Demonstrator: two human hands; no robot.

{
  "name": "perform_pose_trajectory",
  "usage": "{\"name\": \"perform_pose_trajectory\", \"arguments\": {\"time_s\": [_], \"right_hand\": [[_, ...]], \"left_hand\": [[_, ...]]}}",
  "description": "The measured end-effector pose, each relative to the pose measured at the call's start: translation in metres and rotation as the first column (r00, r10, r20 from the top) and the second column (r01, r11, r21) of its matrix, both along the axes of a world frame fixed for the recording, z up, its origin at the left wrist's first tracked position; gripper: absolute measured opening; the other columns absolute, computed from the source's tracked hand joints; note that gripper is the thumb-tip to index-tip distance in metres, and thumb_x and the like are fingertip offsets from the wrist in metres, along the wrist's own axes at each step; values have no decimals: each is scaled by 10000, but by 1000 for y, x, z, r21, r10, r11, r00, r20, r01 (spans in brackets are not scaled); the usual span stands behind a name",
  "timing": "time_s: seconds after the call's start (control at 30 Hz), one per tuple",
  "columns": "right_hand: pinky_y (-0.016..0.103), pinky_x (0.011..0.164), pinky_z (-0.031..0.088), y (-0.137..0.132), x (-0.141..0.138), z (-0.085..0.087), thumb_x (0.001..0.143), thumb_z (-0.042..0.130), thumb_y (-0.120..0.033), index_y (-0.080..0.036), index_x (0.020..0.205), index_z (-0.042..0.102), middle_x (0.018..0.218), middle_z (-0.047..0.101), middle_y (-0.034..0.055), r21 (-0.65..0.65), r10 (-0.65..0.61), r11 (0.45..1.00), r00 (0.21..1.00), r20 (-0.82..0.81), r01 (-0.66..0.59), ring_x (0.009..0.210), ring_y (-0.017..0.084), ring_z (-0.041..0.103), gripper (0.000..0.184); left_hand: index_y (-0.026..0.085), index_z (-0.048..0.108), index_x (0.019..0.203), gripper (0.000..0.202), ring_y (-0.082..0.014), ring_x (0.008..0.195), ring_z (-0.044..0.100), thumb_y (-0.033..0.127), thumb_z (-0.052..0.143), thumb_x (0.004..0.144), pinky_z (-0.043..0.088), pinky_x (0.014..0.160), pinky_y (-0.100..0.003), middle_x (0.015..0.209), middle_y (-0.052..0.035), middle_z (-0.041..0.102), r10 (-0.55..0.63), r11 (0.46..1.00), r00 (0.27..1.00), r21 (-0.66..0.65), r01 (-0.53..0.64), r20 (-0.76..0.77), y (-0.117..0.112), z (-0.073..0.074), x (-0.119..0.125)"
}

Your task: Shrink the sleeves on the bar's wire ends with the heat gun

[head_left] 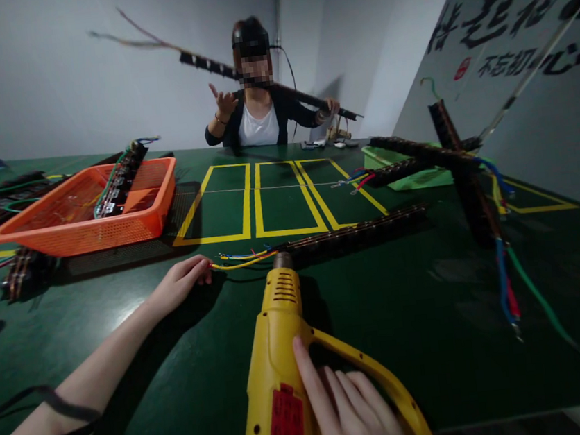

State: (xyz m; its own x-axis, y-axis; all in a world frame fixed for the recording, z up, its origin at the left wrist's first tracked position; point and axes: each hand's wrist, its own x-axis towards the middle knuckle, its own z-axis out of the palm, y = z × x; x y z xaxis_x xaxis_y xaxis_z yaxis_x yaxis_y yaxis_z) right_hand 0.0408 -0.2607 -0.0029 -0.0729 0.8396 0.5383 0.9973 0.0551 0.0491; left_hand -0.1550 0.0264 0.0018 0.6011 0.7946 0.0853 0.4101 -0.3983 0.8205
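Note:
My right hand [348, 406] is wrapped round a yellow heat gun [270, 345], its index finger lying along the body. The metal nozzle [283, 260] points away from me at the near end of a long black strip [355, 234] that lies on the table. Coloured wires [245, 261], yellow, blue and red, run from that end of the strip to my left hand [192, 274]. The left fingers are pinched on the wire ends, just left of the nozzle. Part of the heat gun's grip is hidden by my right hand.
An orange basket [83, 237] at left holds a similar strip. More wired strips [463, 177] lie crossed at right, over a green basket [416, 175]. Yellow tape rectangles [255, 235] mark the green table [411, 315]. Across it, a person [258, 120] lifts another strip [297, 94].

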Motion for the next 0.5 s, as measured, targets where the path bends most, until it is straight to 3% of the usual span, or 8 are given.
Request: {"name": "perform_pose_trajectory", "arguments": {"time_s": [0.2, 0.3, 0.4, 0.5], "right_hand": [[404, 725, 454, 24, -53, -8, 899, 69, -104, -111, 1490, 175, 773, 668, 93, 130, -10, 991, 995, -100, 23, 676, 234, 641, 601], [387, 635, 448, 37, -74, -2, 865, 133, -71, -98, 1445, 298, 631, 591, 54, 146, 47, 989, 993, -110, -31, 549, 223, 576, 603], [371, 581, 439, 46, -84, 3, 841, 180, -71, -103, 1377, 406, 611, 563, 47, 136, 108, 986, 988, -107, -93, 513, 218, 541, 583], [364, 580, 438, 48, -83, 6, 835, 183, -63, -76, 1401, 358, 609, 557, 43, 133, 133, 984, 985, -109, -118, 507, 213, 529, 593]], "left_hand": [[156, 568, 828, 506, -148, 658, 511, 631, 393, 844, 414, 633, -253, 690, -17, 593, 1, 1000, 1000, 2, -1, 10, 1, -4, -1], [154, 600, 854, 528, -167, 712, 537, 645, 407, 831, 431, 682, -263, 734, -24, 613, 22, 1000, 1000, 10, -22, 5, -1, -1, -1], [151, 631, 904, 578, -196, 816, 565, 670, 389, 825, 439, 783, -279, 839, -37, 651, 56, 998, 998, -5, -56, 13, -3, 2, -2], [145, 640, 906, 619, -207, 829, 572, 698, 378, 812, 446, 804, -286, 855, -43, 663, 75, 996, 997, -48, -73, 28, -5, 5, -3]]}}
